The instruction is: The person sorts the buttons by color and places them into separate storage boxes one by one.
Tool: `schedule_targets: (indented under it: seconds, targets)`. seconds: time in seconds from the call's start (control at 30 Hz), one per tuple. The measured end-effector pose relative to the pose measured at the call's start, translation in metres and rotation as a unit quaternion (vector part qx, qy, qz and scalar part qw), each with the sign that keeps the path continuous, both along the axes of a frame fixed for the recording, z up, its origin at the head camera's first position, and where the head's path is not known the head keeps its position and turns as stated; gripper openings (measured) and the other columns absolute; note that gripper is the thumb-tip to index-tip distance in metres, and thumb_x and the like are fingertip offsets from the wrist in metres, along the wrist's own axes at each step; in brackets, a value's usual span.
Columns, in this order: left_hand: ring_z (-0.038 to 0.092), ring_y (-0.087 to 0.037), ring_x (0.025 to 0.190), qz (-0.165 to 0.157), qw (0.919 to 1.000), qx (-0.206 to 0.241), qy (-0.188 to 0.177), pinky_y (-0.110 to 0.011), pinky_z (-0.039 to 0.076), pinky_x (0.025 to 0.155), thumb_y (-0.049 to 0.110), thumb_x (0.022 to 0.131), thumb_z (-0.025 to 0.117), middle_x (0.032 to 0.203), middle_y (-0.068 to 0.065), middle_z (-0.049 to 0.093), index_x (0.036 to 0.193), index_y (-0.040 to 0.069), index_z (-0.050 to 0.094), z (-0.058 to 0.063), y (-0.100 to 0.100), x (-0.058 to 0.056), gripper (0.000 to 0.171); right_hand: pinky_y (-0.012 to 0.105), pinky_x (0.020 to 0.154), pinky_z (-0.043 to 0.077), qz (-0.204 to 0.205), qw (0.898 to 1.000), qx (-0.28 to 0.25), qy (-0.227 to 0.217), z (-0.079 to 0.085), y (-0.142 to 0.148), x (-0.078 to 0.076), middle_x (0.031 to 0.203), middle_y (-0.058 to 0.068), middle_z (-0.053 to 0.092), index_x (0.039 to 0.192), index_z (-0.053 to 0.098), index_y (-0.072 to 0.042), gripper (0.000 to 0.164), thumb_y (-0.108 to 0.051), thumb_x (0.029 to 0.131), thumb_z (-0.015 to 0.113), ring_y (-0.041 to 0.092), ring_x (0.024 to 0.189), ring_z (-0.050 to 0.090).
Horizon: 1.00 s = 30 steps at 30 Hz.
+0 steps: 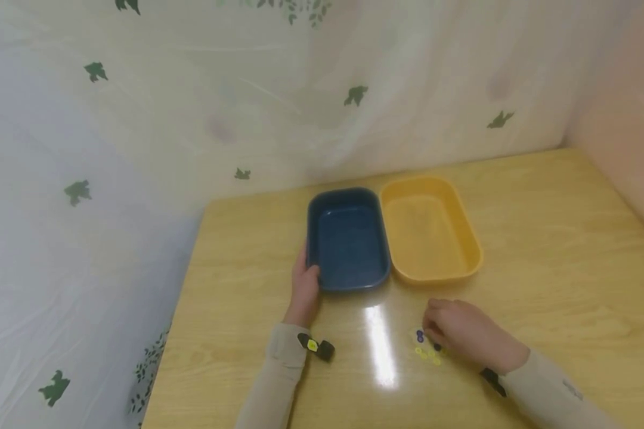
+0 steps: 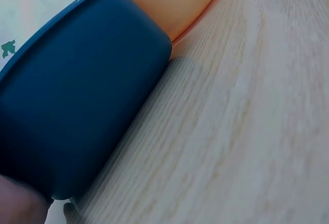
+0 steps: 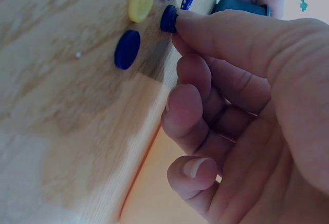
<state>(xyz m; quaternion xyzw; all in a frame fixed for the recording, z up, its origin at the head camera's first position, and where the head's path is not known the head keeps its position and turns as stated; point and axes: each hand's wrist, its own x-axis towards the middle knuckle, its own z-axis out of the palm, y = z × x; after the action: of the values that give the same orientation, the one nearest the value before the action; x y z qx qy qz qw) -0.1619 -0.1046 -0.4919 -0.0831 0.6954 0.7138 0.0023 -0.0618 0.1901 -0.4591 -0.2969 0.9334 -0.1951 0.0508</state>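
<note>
Pale sleeves (image 1: pixel 271 381) come in closest, on the near side of the blue tub (image 1: pixel 352 241), with dark straps (image 1: pixel 494 381) at the wrists. Yellow buttons (image 3: pixel 141 2) and blue buttons (image 3: pixel 127 49) lie in a loose group on the wooden table (image 1: pixel 547 286), nearer than the blue tub and off to its right. Over that group, the right hand (image 1: pixel 464 333) pinches a single blue button (image 3: pixel 167 18) between thumb and forefinger, its other fingers curled. At the blue tub's near left corner, the left hand (image 1: pixel 305 289) grips the side; its fingertips are partly hidden. Just right of the blue tub sits a yellow tub (image 1: pixel 432 238). Beyond the blue tub hangs a whitish cloth (image 1: pixel 295 131) with green shapes (image 1: pixel 356 95).
</note>
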Motion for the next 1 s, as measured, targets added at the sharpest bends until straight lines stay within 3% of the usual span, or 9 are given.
schedule_targets:
  seconds: [0.33, 0.73, 1.0]
  targets:
    - [0.028, -0.019, 0.141, 0.001, 1.0, 0.002, 0.006, -0.038, 0.023, 0.117, -0.009, 0.078, 0.04, 0.155, -0.001, 0.033, 0.152, 0.016, 0.034, -0.0012, 0.0025, -0.0022, 0.078, 0.023, 0.052, 0.04, 0.011, 0.999, 0.026, 0.042, -0.0021, -0.0006, -0.002, 0.071, -0.014, 0.044, 0.072, 0.059, -0.022, 0.018, -0.012, 0.083, 0.07, 0.002, 0.058, 0.039]
    - [0.029, -0.02, 0.141, -0.001, 0.9999, -0.01, 0.004, -0.038, 0.023, 0.117, -0.009, 0.08, 0.039, 0.155, -0.002, 0.033, 0.152, 0.018, 0.034, -0.0008, 0.0034, -0.0032, 0.077, 0.025, 0.051, 0.04, 0.025, 0.997, 0.036, 0.069, -0.0082, -0.0006, -0.0041, 0.072, -0.012, 0.045, 0.073, 0.058, -0.02, 0.018, -0.012, 0.08, 0.072, 0.004, 0.058, 0.04]
    - [0.028, -0.021, 0.141, -0.001, 0.9998, -0.012, 0.015, -0.039, 0.021, 0.117, -0.009, 0.081, 0.04, 0.155, -0.003, 0.034, 0.152, 0.016, 0.034, -0.0033, 0.0042, -0.0015, 0.075, 0.024, 0.052, 0.042, 0.028, 0.997, 0.03, 0.066, -0.0003, -0.0038, -0.0029, 0.073, -0.013, 0.047, 0.074, 0.061, -0.02, 0.014, -0.012, 0.081, 0.07, 0.004, 0.06, 0.042]
